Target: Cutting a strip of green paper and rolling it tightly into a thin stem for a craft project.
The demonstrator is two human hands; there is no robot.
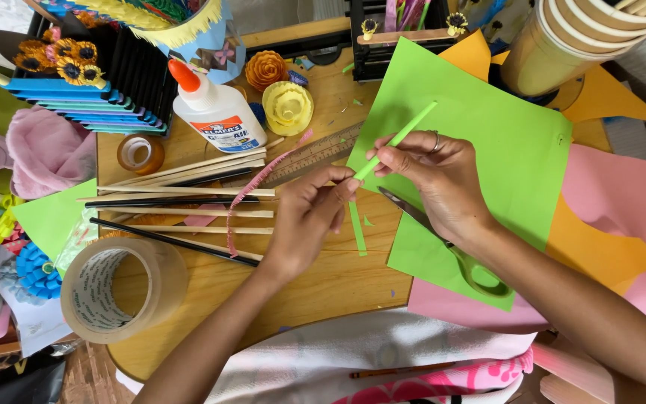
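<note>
Both hands pinch the same narrow green paper strip [396, 138]: the right hand [431, 176] presses it between thumb and forefinger near its lower end, and the left hand [309, 217] closes its fingertips on that end just below. The strip rises up and to the right across the large green paper sheet [502, 142], so most of its length hangs unsupported.

That free length is the weak point. Thin paper held only at one end can kink or tear if the fingers twist unevenly, and a crease would probably stay.

A second green strip [357, 228] lies on the wooden table [323, 284] right under the left hand and could be brushed off by the wrist.

The green-handled scissors [443, 243] lie under the right wrist, blade pointing toward the fingers; a downward move of that forearm could press on the blade or drag it across the sheet.

Wooden sticks [188, 191] and a fringed pink strip [252, 191] sit just left of the left hand, close enough for a nudge to scatter them. The white glue bottle [214, 112] stands well apart.
</note>
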